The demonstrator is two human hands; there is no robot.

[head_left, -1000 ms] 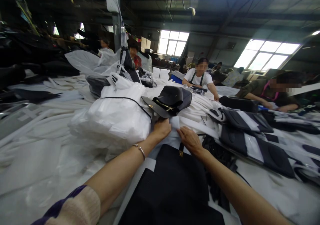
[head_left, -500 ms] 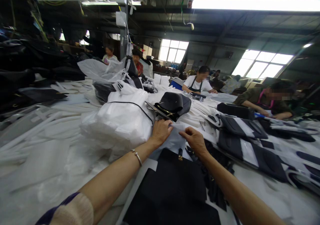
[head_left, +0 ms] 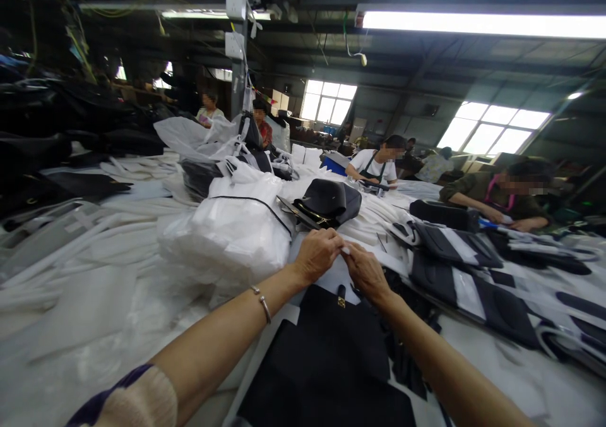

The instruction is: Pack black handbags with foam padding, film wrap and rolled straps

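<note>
My left hand [head_left: 320,253] and my right hand [head_left: 365,269] meet in the middle, fingers closed in a pinch. Between the fingertips shows a small bit of thin white sheet [head_left: 346,250]; most of it is hidden by the fingers. Below them lies a flat black bag [head_left: 326,357] with a small gold-marked tab [head_left: 341,296] at its upper edge. White sheeting [head_left: 331,280] shows between that edge and my hands. Just beyond my fingers sits a black bag with gold trim [head_left: 324,201], its flap raised.
To the left stands a bundle of white plastic bags [head_left: 227,225] with a black band around it. Black bags with white wrapping [head_left: 468,291] are stacked at the right. White foam-like pieces [head_left: 85,256] cover the left side. Co-workers sit across the table, one in a white shirt [head_left: 374,162].
My hands have come together; my left hand moved right and my right hand slightly left. The thin white sheet stretched between them earlier now shows only as a small bit at the fingertips.
</note>
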